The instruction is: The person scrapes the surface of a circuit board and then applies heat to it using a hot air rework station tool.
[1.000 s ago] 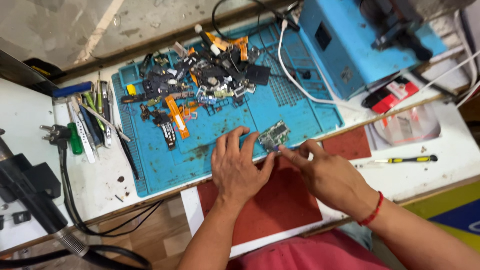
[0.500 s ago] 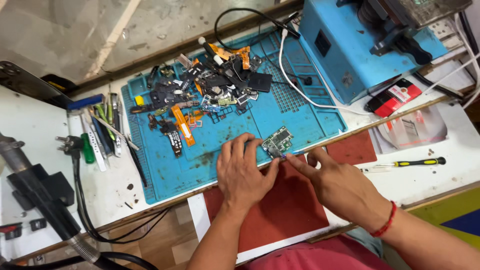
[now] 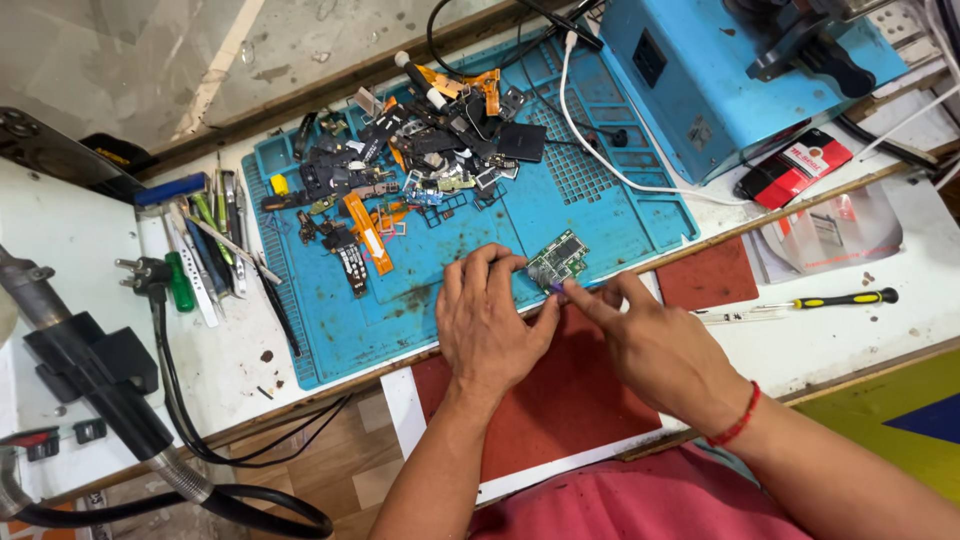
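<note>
A small green circuit board (image 3: 558, 257) lies on the blue work mat (image 3: 610, 215) near its front edge. My left hand (image 3: 490, 325) rests palm down on the mat, its fingertips pressing on the board's left edge. My right hand (image 3: 655, 345), with a red thread at the wrist, pinches a small purple-tipped tool (image 3: 557, 287) against the board's lower edge. Both forearms lie over a dark red mat (image 3: 560, 410).
A heap of small black and orange phone parts (image 3: 410, 170) covers the mat's far side. Tweezers and hand tools (image 3: 205, 240) lie to the left, a blue machine (image 3: 720, 70) at the far right, a yellow-handled screwdriver (image 3: 840, 298) to the right, a black stand and cables (image 3: 90, 380) at the left.
The view has shifted slightly, so the scene sits a bit lower and to the right. Both hands stay at the circuit board; the right fingers have closed in on its lower edge.
</note>
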